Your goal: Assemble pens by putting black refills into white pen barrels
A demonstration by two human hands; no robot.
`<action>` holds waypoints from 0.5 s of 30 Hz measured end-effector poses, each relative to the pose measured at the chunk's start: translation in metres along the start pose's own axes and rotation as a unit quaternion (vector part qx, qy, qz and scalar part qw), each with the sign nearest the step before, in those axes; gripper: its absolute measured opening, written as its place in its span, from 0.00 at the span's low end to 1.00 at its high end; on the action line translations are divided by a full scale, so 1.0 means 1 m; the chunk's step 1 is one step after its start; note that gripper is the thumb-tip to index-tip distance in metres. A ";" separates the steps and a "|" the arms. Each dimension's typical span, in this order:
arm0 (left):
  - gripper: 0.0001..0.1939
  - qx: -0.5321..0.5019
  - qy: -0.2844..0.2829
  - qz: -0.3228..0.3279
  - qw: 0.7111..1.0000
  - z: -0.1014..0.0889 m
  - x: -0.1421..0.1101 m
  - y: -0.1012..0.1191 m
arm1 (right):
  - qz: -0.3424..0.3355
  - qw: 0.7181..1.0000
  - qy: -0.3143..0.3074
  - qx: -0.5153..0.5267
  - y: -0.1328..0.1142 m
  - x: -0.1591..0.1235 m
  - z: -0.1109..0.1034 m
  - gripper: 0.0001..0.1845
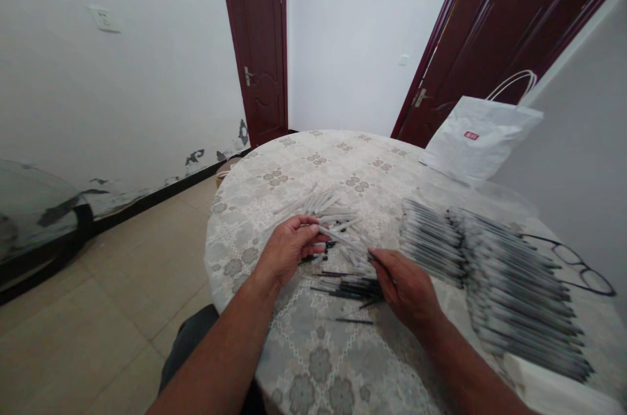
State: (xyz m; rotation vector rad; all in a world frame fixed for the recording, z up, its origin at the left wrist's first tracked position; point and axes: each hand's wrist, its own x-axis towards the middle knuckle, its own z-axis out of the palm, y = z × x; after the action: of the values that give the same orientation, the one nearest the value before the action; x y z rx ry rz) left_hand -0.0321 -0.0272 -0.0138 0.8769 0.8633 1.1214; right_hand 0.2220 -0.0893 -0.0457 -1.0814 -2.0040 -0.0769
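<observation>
A slender, straight, pale grey-white tube (336,234), plain along its length though blurred, slants between the two hands above the flower-patterned bench (289,363). The left hand (291,246) pinches one end between thumb and fingers, while the right hand (406,284) has its fingertips drawn together near the other end, too blurred to tell whether they grip it. Beyond lies a loose heap of similar pale tubes (321,202), with thin black rods (350,288) on the near side

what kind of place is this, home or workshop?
Likely a room in a home: a round table under a flower-patterned tablecloth, dark red panelled doors with lever handles, and a pair of eyeglasses lying on the cloth.
</observation>
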 end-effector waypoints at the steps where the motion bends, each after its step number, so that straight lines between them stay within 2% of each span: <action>1: 0.12 -0.003 -0.001 0.001 1.000 0.000 0.000 0.000 | -0.010 1.000 0.001 -0.008 0.000 0.000 0.001 0.17; 4: 0.11 -0.002 -0.007 0.006 1.000 0.001 -0.001 0.000 | -0.012 1.000 0.002 -0.022 -0.001 -0.001 0.001 0.17; 6: 0.10 0.005 -0.011 0.009 1.000 0.002 -0.001 0.000 | 0.010 1.000 -0.005 -0.012 -0.004 -0.001 -0.001 0.17; 8: 0.10 0.011 -0.011 0.012 1.000 0.002 -0.002 0.000 | 0.052 0.998 -0.020 0.014 -0.009 0.000 -0.004 0.16; 10: 0.10 0.018 -0.012 0.015 1.000 0.002 -0.002 -0.001 | 0.122 0.990 -0.043 0.062 -0.014 0.002 -0.007 0.14; 12: 0.10 0.028 -0.019 0.020 0.999 0.001 -0.001 -0.002 | 0.228 0.961 -0.063 0.146 -0.019 0.004 -0.008 0.15; 15: 0.11 0.045 -0.029 0.028 0.998 0.000 -0.001 -0.004 | 0.382 0.868 -0.075 0.307 -0.021 0.007 -0.004 0.20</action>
State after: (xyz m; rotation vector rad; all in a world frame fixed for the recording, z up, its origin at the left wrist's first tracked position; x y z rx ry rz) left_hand -0.0310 -0.0285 -0.0175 1.0088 0.8517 1.1063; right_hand 0.2077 -0.0998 -0.0317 -1.3707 -1.4109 1.0174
